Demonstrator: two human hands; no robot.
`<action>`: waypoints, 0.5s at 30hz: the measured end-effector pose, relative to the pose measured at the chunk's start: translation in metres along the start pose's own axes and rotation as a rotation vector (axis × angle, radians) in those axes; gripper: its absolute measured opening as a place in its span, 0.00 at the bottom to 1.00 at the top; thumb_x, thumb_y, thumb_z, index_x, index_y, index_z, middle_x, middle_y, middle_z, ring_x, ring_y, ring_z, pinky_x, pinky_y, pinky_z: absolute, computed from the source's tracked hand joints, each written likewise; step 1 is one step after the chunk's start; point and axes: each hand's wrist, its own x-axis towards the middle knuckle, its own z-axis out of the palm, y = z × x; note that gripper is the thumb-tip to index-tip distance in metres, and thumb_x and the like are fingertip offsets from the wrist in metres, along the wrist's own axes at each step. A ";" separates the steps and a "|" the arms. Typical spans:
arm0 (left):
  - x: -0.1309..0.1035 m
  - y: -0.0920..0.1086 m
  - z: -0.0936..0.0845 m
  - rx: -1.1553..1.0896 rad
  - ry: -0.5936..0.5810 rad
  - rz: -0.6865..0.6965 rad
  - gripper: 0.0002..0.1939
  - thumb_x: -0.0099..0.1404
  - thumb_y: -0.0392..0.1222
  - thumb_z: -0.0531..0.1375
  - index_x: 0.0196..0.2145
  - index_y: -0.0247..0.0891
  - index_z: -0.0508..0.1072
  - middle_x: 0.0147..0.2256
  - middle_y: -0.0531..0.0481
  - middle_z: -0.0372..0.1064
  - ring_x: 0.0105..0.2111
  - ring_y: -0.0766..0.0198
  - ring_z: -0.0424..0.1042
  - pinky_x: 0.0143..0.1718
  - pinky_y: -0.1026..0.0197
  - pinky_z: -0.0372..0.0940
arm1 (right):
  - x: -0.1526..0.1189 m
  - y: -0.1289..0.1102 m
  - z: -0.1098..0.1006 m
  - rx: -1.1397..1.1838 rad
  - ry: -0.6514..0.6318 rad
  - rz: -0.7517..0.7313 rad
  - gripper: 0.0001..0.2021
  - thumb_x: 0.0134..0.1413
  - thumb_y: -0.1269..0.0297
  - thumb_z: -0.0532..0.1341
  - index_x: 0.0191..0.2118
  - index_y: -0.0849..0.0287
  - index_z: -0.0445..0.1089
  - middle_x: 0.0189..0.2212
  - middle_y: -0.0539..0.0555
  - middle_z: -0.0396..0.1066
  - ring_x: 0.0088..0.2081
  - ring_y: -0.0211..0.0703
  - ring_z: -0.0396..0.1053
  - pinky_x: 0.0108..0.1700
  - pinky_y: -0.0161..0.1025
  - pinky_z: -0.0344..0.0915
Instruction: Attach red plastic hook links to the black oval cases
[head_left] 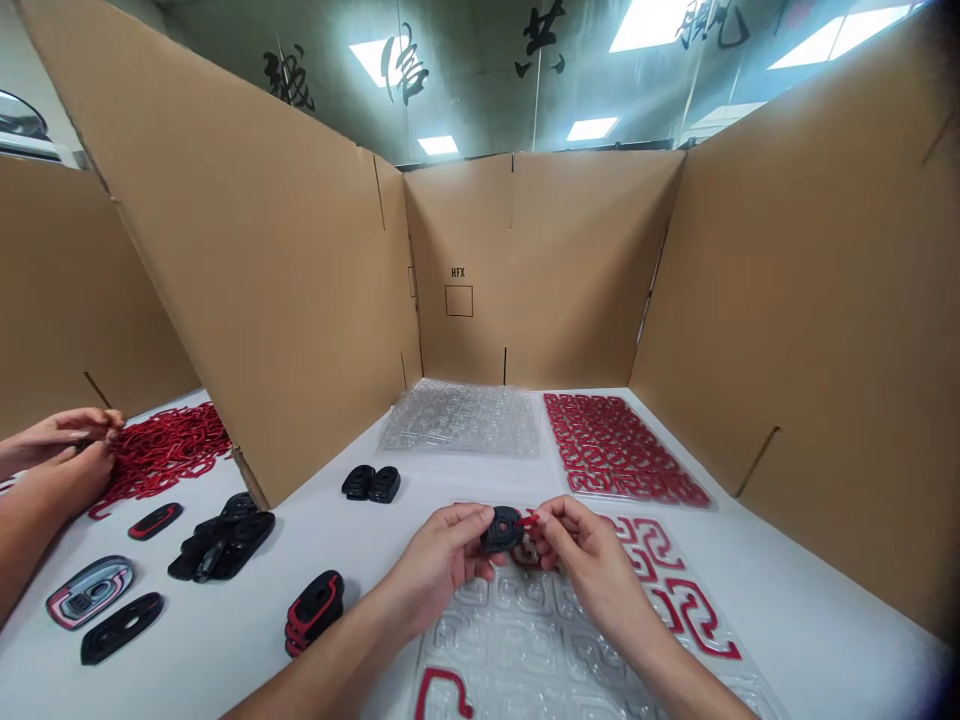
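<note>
My left hand (450, 555) grips a rounded black part (501, 530) between thumb and fingers, above a clear molded tray (525, 640). My right hand (581, 555) pinches a small red piece (529, 520) against the right side of that black part. How far the red piece is seated cannot be made out. Curved red strips (701, 615) lie in the tray's right-hand pockets, and one more red strip (442, 690) is near its front left. Several tray pockets in the middle hold nothing.
Two black parts (371, 484) lie left of centre; stacked black parts with red trim (313, 605) are nearer. Behind are clear trays (461, 418) and a filled red tray (622, 450). Cardboard walls (262, 260) surround the table. At far left, another person's hands (75, 455) are beside red strips (169, 450).
</note>
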 end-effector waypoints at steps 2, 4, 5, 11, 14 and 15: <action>-0.001 0.000 -0.001 0.040 -0.052 -0.021 0.13 0.56 0.44 0.67 0.35 0.32 0.76 0.32 0.47 0.73 0.25 0.70 0.70 0.24 0.69 0.62 | -0.001 -0.003 0.001 0.042 0.014 0.016 0.20 0.48 0.45 0.66 0.28 0.58 0.66 0.22 0.48 0.70 0.23 0.37 0.66 0.26 0.34 0.64; -0.002 -0.001 -0.001 0.083 -0.118 -0.048 0.14 0.55 0.42 0.68 0.38 0.34 0.75 0.32 0.48 0.73 0.25 0.69 0.71 0.25 0.68 0.63 | -0.002 -0.005 0.002 0.091 0.001 0.039 0.20 0.48 0.45 0.66 0.28 0.58 0.65 0.22 0.48 0.71 0.22 0.37 0.67 0.26 0.34 0.65; -0.003 -0.002 -0.001 0.102 -0.154 -0.059 0.15 0.54 0.41 0.68 0.39 0.34 0.75 0.33 0.48 0.73 0.26 0.68 0.71 0.26 0.67 0.63 | -0.002 -0.005 0.003 0.118 -0.013 0.053 0.20 0.48 0.45 0.66 0.28 0.58 0.65 0.21 0.48 0.71 0.22 0.37 0.67 0.25 0.33 0.65; -0.007 -0.003 0.000 0.140 -0.237 -0.066 0.12 0.60 0.43 0.65 0.38 0.33 0.74 0.37 0.45 0.73 0.28 0.69 0.71 0.28 0.67 0.64 | -0.005 -0.001 0.005 0.222 -0.065 0.078 0.18 0.44 0.51 0.71 0.31 0.59 0.67 0.18 0.44 0.67 0.20 0.31 0.62 0.24 0.29 0.59; -0.007 -0.002 -0.001 0.105 -0.224 -0.061 0.12 0.59 0.43 0.65 0.38 0.33 0.73 0.36 0.46 0.72 0.29 0.67 0.72 0.29 0.67 0.64 | -0.005 -0.002 0.006 0.234 -0.083 0.072 0.16 0.44 0.53 0.71 0.32 0.60 0.71 0.23 0.46 0.69 0.23 0.31 0.62 0.27 0.29 0.60; -0.006 -0.002 -0.001 0.100 -0.219 -0.063 0.12 0.59 0.43 0.65 0.38 0.33 0.73 0.36 0.45 0.73 0.29 0.67 0.73 0.29 0.67 0.64 | -0.005 -0.003 0.006 0.227 -0.095 0.069 0.16 0.45 0.53 0.70 0.32 0.61 0.72 0.24 0.47 0.69 0.24 0.31 0.62 0.27 0.30 0.60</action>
